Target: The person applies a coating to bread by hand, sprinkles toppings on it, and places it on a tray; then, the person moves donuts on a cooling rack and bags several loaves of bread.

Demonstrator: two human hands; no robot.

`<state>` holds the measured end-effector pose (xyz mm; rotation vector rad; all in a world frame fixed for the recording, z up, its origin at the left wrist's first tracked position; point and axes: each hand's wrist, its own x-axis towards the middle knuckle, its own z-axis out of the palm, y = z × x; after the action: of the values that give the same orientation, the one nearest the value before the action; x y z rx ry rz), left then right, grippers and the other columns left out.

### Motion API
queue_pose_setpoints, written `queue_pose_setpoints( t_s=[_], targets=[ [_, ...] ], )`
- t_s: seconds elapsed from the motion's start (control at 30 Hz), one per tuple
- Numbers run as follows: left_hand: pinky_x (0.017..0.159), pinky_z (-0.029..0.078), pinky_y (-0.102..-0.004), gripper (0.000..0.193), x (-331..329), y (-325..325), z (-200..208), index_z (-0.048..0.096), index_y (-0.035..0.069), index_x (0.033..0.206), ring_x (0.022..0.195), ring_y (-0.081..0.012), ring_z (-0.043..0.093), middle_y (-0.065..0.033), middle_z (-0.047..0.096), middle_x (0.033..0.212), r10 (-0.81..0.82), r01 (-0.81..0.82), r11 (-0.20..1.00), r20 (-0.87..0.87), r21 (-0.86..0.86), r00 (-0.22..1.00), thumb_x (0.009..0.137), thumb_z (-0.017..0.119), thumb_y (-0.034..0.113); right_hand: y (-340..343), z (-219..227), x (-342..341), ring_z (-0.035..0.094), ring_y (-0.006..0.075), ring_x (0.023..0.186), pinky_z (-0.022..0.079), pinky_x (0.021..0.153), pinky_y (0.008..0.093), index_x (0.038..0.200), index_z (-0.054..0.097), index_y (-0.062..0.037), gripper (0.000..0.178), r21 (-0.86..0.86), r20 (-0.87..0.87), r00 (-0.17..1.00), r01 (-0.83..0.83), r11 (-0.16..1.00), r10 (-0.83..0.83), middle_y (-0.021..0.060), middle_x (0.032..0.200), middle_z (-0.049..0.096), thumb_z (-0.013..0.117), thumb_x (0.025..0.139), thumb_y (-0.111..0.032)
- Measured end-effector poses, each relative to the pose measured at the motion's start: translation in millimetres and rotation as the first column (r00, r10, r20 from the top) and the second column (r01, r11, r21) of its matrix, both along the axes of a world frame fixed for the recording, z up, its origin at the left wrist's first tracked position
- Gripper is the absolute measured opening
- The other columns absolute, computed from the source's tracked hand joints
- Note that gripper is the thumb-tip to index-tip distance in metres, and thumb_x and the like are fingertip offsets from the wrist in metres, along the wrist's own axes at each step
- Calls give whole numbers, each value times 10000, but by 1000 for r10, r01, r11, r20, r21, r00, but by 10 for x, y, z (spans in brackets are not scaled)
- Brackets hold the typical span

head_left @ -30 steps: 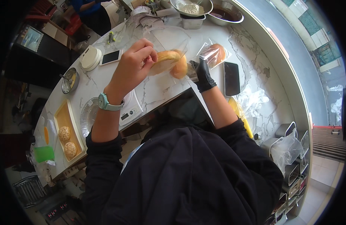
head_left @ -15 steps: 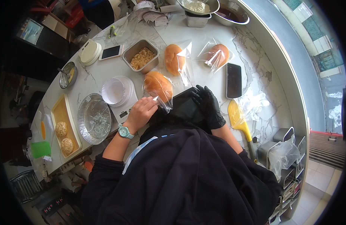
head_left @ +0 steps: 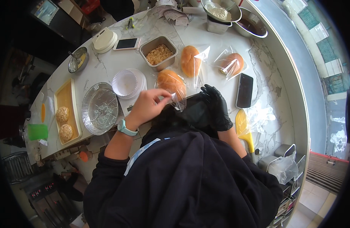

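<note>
My left hand (head_left: 147,107), bare and with a pale turquoise watch, reaches over the table's near edge. Its thumb and forefinger pinch the loose end of a clear plastic bag (head_left: 178,102) that holds a golden bread roll (head_left: 169,80). In a black glove, my right hand (head_left: 216,108) rests at the table edge, holding nothing visible, fingers stretched out. A dark, shiny surface (head_left: 194,112) lies between both hands. Behind stand two more bagged rolls, one elongated (head_left: 190,60) and one rounder (head_left: 232,64). Beside them a metal tin (head_left: 144,50) contains flaked nuts (head_left: 160,55).
Paper cups (head_left: 124,82) sit on a white scale (head_left: 141,81), near a foil tray (head_left: 100,109) and a tray (head_left: 78,127) with two coated balls (head_left: 63,114). To the right are a black phone (head_left: 245,91), a yellow spatula (head_left: 242,121) and crumpled plastic (head_left: 260,116). Bowls (head_left: 254,32) stand far right.
My left hand has shifted right along the bag's loose end, its wrist raised more. My right hand stays by the table edge. The whole view has shifted slightly.
</note>
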<state>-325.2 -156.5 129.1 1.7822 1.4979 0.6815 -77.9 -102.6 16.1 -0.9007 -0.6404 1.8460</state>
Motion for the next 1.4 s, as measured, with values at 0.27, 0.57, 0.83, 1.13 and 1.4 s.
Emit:
queue_pose_setpoints(
  t_s=[0.27,0.57,0.83,1.13,1.4],
  targets=[
    [1011,267,-447,646,-265,772,-140,241,25,1316,1227,-343,296,-197,303,1302,616,-325,768,776,-552,137,834,570,302,-98,133,-190,521,242,1051,422,919,333,1224,402,19,337,-211,-4,1000,0,978,0,158,1145,515,374,910,-99],
    [1031,276,-448,603,-428,1422,-393,275,-19,1265,1180,-367,365,-211,330,1263,542,-327,806,837,-494,72,827,595,244,-274,43,-110,542,176,1023,452,845,262,1171,438,30,309,233,152,967,-236,943,204,113,1096,542,405,867,-18],
    [852,500,-306,273,-396,291,-334,495,-27,1013,920,-239,596,-84,579,884,403,-482,839,883,-251,241,775,629,-15,-401,63,58,542,182,1015,430,871,282,1201,438,-6,327,220,383,922,-148,964,54,106,1144,525,412,885,-87],
    [723,537,-285,251,-224,-545,-467,527,-33,1048,787,-198,630,-99,619,842,522,-431,813,818,-392,240,826,594,63,-258,280,-136,566,139,878,442,791,255,1090,544,-5,262,167,205,975,53,985,-87,69,955,605,482,893,-165],
    [688,419,-205,212,-265,-917,-509,511,35,983,692,-66,466,14,485,754,417,-206,909,783,-363,461,801,608,-14,-539,598,263,528,238,673,417,654,332,735,550,-73,182,774,632,131,-42,632,-764,79,677,529,708,672,-137]
  ],
)
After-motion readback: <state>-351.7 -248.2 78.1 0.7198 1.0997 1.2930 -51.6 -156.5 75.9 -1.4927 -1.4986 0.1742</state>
